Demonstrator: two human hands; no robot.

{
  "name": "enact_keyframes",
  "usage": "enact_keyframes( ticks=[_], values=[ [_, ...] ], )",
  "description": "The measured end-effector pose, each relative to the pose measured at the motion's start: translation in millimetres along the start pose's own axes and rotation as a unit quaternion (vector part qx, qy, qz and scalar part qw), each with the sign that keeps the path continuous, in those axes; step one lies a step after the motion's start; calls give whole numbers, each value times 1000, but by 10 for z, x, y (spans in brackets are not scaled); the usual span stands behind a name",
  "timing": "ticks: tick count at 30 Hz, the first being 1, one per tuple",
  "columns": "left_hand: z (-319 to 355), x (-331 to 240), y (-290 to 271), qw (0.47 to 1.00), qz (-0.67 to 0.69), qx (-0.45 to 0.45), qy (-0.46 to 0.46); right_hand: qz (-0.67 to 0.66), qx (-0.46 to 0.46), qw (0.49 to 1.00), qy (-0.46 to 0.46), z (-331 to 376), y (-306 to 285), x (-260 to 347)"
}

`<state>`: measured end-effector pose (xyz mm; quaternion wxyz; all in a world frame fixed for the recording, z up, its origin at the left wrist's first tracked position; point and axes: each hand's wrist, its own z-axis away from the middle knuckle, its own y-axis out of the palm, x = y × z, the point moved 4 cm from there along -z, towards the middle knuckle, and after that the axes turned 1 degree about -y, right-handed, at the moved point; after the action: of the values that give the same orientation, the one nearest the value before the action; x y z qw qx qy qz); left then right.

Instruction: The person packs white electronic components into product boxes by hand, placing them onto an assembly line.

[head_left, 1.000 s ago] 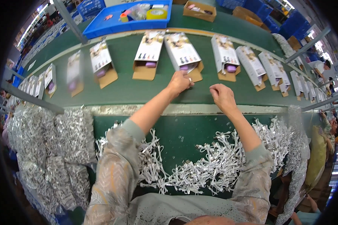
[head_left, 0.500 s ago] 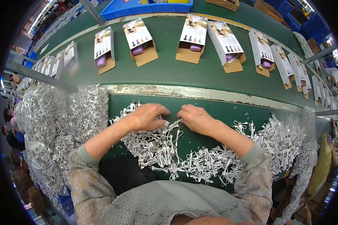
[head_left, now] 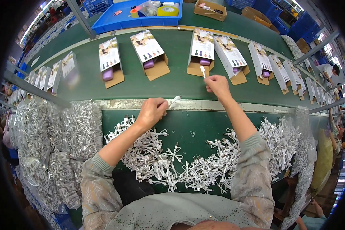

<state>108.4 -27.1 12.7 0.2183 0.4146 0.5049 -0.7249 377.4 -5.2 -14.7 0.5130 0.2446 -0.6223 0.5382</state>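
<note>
Two hands, both pinching: left hand (head_left: 153, 111) on a white cable (head_left: 175, 100) over the counter's (head_left: 191, 130) scuffed far edge, right hand (head_left: 219, 87) on a second white cable (head_left: 202, 70) before an open box (head_left: 204, 48), contact unclear. We see bare green between heap (head_left: 142, 153) and far edge. Left cable's long axis runs right and away; right one's plug points away, slightly left. Smooth looped cables; printed card box, brown flap.

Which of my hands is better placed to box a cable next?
Your right hand, probably: its white cable is up by an open box, while your left hand, with another cable, is farther back by the pale rail.
</note>
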Motion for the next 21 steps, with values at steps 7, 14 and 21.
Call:
enact_keyframes(
  ticks=[7, 14, 21],
  values=[
    [-746, 327, 300, 921, 359, -127, -81, 247, -188, 942, -129, -624, 165, 39],
    [-1375, 145, 703, 854, 486, -139, -122, 209, -28, 931, -298, 529, 335, 157],
    [-1305, 264, 415, 988, 128, -87, 25, 164, 397, 832, -352, 2030, 1334, 325]
  ],
)
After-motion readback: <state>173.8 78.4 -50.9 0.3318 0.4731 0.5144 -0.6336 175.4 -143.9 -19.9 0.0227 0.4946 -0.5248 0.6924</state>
